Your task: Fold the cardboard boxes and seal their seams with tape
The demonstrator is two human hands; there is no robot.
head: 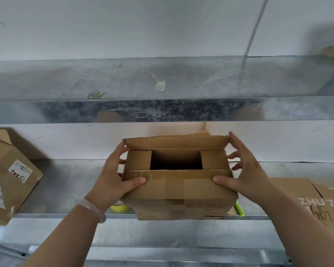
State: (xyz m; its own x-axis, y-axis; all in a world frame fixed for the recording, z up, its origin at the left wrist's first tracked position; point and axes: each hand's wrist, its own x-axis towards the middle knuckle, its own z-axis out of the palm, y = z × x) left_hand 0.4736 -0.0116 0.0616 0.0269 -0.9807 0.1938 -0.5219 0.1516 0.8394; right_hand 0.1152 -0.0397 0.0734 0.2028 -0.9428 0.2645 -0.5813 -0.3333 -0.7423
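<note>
Two hands, nearest, entering from 7 and 5 o'clock. Left hand (114,176), with one pale bangle (91,210) at the wrist, grasps the cardboard box (181,189) by its left side, thumb on the near flap and fingers round the side wall. Right hand (245,170) grasps the right side, thumb on the same flap and forefinger at the far flap's corner.

One cardboard box, centre, at the front edge of the metal shelf (66,189); whether it rests there cannot be told. Two short flaps are folded in, the near long flap is tipped inward and the far long flap is raised.

One yellow tape roll (119,207), at 7 o'clock of the box, half hidden beneath it.

One green pen-like stick (239,209), at 4 o'clock.

One labelled carton (8,180), at 9 o'clock, with two white labels.

Flat cardboard (307,195), at 3 o'clock; sheet count unclear.

One upper shelf (162,110), at 12 o'clock, with two tape scraps (160,85).
</note>
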